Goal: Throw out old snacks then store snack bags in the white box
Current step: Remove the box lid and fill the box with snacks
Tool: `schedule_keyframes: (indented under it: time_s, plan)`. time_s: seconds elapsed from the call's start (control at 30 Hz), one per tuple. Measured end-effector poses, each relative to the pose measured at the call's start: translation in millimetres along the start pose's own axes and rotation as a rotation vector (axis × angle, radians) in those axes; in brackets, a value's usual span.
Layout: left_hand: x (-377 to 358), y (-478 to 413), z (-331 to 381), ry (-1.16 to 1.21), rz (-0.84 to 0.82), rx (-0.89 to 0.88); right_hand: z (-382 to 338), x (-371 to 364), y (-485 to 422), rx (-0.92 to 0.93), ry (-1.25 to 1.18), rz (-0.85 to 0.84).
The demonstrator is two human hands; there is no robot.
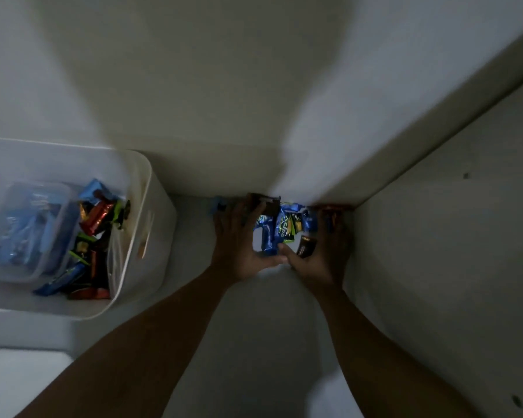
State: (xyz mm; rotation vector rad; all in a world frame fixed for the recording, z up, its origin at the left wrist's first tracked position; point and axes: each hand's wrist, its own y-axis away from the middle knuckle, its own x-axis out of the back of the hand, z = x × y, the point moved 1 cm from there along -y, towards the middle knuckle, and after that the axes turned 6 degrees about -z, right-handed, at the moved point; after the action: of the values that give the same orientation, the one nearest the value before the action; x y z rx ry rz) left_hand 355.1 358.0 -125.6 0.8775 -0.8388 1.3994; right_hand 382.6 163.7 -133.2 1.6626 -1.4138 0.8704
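Forearms run up from the front edge of the shelf [254,342] toward its back right corner, drawing closer at the wrists. The left hand [239,245] and right hand [320,257] sit palms inward on either side of a small heap of snack bags [284,227]. Their thumbs are close together on the near side and the fingers curve round the flanks, so the heap is cupped between them. Blur hides just how the fingertips lie.

The bags rest on the shelf against the back wall, close to that corner. They are crinkly blue wrappers, with a dark packet [305,247] by the right thumb. I judge them light, soft and slick, likely to slip from a loose hold, and perhaps brittle inside. Scooping from beneath with both palms pressed gently together should suit better than pinching.

The white box [145,188] stands at the shelf's left edge, well apart, holding wrapped snacks beside a clear container [27,230].
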Motion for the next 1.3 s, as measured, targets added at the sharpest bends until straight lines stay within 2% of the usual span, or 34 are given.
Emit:
schedule_keyframes:
  time_s: [0.2, 0.33, 0.47, 0.63, 0.73, 1.13, 1.3]
  plan:
    - [-2, -9, -2, -0.09, 0.007, -0.121, 4, -13, 0, 0.046, 0.068, -0.008]
    - [0, -14, -6, -0.128, -0.016, -0.136, 5, -10, -1, 0.076, -0.069, 0.092]
    - [3, -18, -2, -0.219, -0.051, -0.147, 3, -5, -15, 0.141, -0.051, -0.009]
    - [2, -22, -2, -0.314, -0.119, -0.119, -4, -6, -9, 0.172, 0.137, -0.114]
    - [2, -20, -7, -0.306, -0.092, -0.131, -1, -10, -9, 0.18, 0.183, -0.138]
    - [-1, -15, -12, -0.28, -0.047, -0.028, -13, -9, -20, 0.177, 0.214, -0.034]
    - [-4, -26, -4, -0.305, -0.039, 0.005, -6, -12, -22, 0.235, 0.22, -0.018]
